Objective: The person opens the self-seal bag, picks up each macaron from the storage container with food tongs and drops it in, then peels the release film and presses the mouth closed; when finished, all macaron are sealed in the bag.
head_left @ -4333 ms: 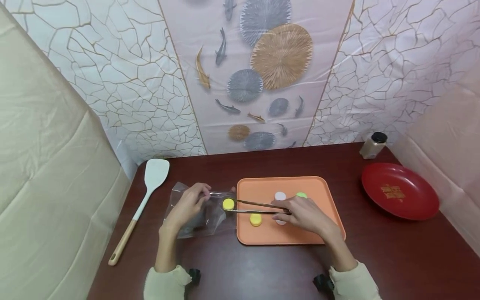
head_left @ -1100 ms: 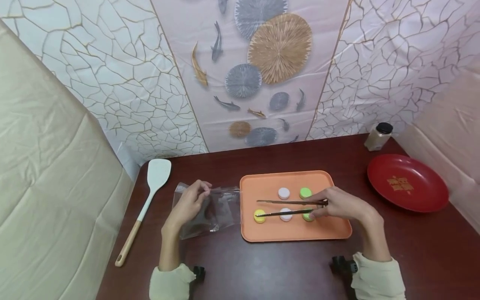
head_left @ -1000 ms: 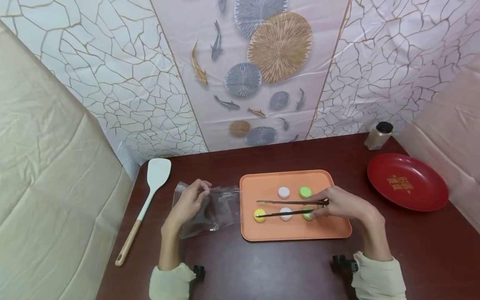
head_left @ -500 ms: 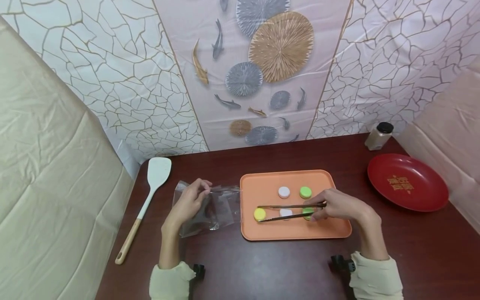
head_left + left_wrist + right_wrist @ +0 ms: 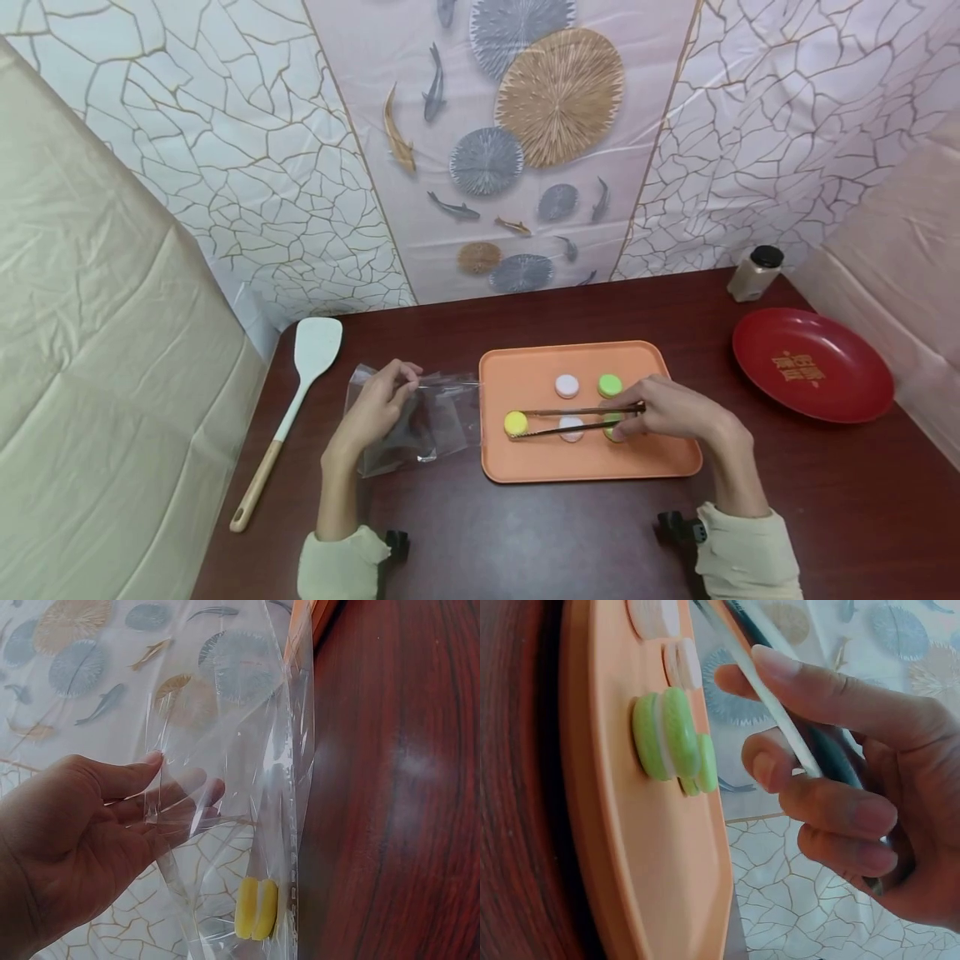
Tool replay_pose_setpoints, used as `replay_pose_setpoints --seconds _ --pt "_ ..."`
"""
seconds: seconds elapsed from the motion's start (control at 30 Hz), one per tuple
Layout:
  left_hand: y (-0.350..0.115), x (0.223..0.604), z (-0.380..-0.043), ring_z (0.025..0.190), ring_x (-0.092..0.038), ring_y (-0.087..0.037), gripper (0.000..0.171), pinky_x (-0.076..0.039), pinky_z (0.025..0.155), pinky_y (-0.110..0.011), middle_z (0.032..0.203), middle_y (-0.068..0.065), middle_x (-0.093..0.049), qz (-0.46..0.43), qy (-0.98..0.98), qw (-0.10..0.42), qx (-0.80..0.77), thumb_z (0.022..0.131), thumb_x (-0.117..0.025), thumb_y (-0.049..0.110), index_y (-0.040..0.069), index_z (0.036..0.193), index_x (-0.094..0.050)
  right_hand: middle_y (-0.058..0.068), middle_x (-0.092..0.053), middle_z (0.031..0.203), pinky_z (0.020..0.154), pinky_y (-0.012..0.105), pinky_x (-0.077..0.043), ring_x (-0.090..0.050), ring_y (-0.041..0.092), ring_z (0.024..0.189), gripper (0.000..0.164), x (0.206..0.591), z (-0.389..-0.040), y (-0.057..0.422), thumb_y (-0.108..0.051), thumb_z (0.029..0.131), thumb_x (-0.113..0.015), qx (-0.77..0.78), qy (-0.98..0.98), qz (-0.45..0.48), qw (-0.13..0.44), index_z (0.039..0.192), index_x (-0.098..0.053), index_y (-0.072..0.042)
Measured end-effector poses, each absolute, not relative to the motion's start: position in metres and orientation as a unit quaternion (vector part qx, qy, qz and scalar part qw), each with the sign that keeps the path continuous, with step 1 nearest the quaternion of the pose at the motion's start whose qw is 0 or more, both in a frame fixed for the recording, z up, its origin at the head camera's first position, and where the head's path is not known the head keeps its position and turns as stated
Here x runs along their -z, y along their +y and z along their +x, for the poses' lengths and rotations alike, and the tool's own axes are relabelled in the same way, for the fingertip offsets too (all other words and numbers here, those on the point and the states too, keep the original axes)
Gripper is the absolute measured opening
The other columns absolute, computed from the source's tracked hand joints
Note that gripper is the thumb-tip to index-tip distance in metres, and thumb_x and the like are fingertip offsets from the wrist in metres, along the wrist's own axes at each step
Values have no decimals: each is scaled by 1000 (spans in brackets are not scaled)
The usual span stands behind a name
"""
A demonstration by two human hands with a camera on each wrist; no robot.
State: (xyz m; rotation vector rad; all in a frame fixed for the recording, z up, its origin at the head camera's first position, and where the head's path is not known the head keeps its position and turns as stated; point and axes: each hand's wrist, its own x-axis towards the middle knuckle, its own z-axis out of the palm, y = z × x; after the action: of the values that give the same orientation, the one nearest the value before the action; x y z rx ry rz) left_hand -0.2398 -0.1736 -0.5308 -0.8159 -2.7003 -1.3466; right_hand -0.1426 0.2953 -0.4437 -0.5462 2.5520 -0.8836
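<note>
My left hand (image 5: 381,402) holds the edge of a clear plastic bag (image 5: 442,425), its thumb and fingers on the film. Inside the bag, a yellow macaron (image 5: 256,908) shows in the left wrist view. My right hand (image 5: 663,408) grips metal tongs (image 5: 577,412) above an orange tray (image 5: 600,467). The tongs' tips lie on either side of the tray's yellow macaron (image 5: 516,423). Two white macarons (image 5: 567,386) and two green macarons (image 5: 664,735) also sit on the tray; the tongs and right hand partly cover the nearer ones.
A white spatula (image 5: 315,354) with a wooden handle lies at the left. At the right is a red plate (image 5: 813,364) with gold lettering, and behind it stands a black-capped jar (image 5: 754,273). Fabric panels enclose the dark wooden table (image 5: 480,542).
Earlier the tongs held a yellow macaron at the bag's mouth. Since then they have come back over the tray, and their tips now flank the other yellow macaron. The left hand stays at the bag.
</note>
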Motion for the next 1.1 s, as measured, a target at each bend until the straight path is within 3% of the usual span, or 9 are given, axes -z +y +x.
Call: replay_pose_setpoints --seconds 0.2,0.4,0.53,0.7,0.83,0.97,1.1 --pt "-178 547 -251 122 -72 -20 9 -62 100 -47 132 1 -74 -252 -863 3 437 112 -65 17 23 107 -61 -10 -77 88 69 26 -44 -55 6 77 40 445 -143 294 -26 95 -87 312 912 -204 171 130 -81 -8" --pt "-179 549 -254 124 -71 -21 12 -61 101 -50 131 3 -74 -240 -865 -5 441 111 -66 16 25 105 -61 -13 -46 65 60 24 -33 -36 3 61 40 444 -146 287 -23 98 -84 307 918 -212 137 135 -79 -11" --pt "-179 549 -253 125 -71 -22 12 -60 102 -52 132 0 -74 -236 -864 -11 445 112 -65 17 26 105 -61 -15 -39 63 58 24 -29 -29 0 58 39 446 -148 278 -23 100 -83 313 916 -229 102 136 -79 -10" --pt "-178 546 -250 128 -70 -24 11 -59 103 -53 132 0 -74 -236 -869 -2 435 112 -65 17 25 105 -61 -15 -42 62 57 22 -26 -27 -1 57 39 449 -150 263 -27 101 -82 307 917 -243 73 134 -79 -8" --pt "-177 544 -248 128 -70 -25 11 -60 103 -53 131 0 -74 -237 -872 5 429 112 -65 17 24 106 -60 -10 -55 62 57 22 -27 -30 0 57 40 451 -151 250 -28 101 -81 296 919 -252 64 134 -78 -6" --pt "-177 538 -243 128 -70 -25 8 -60 102 -52 133 -3 -74 -240 -874 4 423 112 -64 19 24 107 -60 -9 -70 75 58 23 -33 -40 0 61 38 453 -151 240 -31 102 -80 285 922 -254 61 133 -79 -10" --pt "-174 521 -233 125 -70 -28 5 -61 99 -50 134 -14 -73 -248 -878 4 411 114 -62 20 18 109 -60 -9 -73 81 57 24 -34 -43 1 62 36 453 -151 235 -33 104 -78 281 923 -254 69 134 -79 -13"
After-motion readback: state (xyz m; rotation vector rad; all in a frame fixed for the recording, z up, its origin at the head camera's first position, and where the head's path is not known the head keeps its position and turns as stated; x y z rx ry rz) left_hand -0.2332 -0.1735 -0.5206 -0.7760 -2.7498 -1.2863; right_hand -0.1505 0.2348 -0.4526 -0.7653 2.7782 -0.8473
